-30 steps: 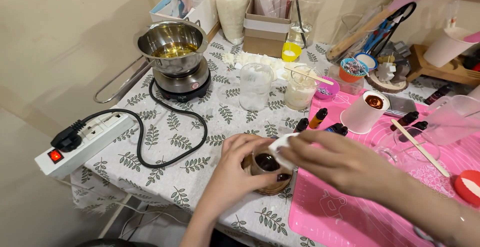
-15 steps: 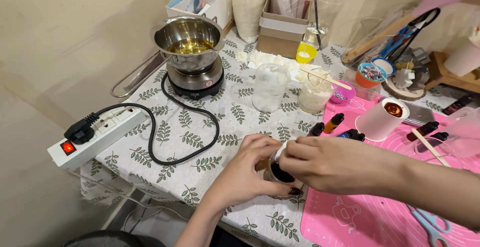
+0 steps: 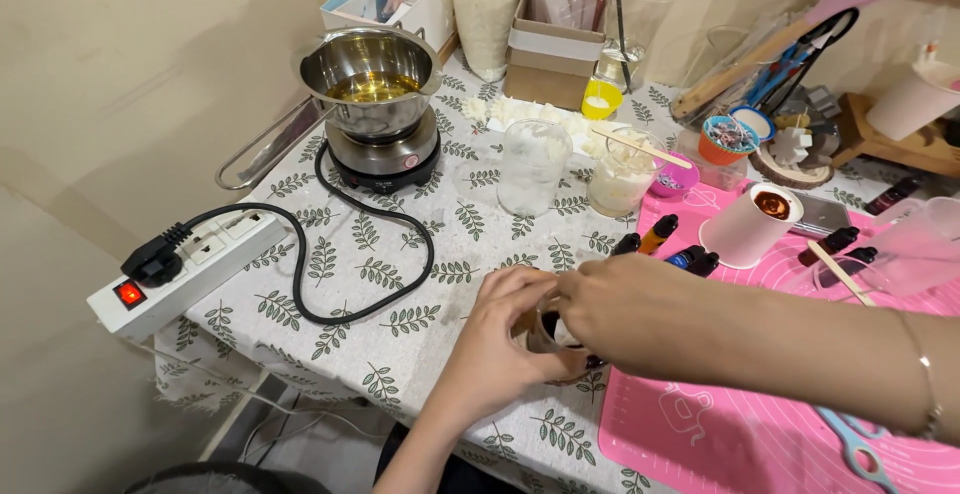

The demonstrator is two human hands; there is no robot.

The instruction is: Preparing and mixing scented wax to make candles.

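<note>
My left hand (image 3: 500, 339) wraps around a small brown jar (image 3: 548, 334) near the front edge of the leaf-print tablecloth (image 3: 400, 254). My right hand (image 3: 625, 304) reaches over from the right and pinches something small and white at the jar's mouth; what it is stays mostly hidden by my fingers. Both hands cover most of the jar.
A steel pot of yellow liquid (image 3: 372, 74) sits on a small hotplate (image 3: 385, 154), its black cord running to a white power strip (image 3: 185, 269). Glass jars (image 3: 530, 164), a white paper cup (image 3: 748, 226), small dark bottles (image 3: 665, 244), a pink mat (image 3: 760, 424) and scissors (image 3: 850, 444) surround my hands.
Both hands stay on the brown jar. My right hand has closed further over its mouth, and the view has shifted slightly right and down.
</note>
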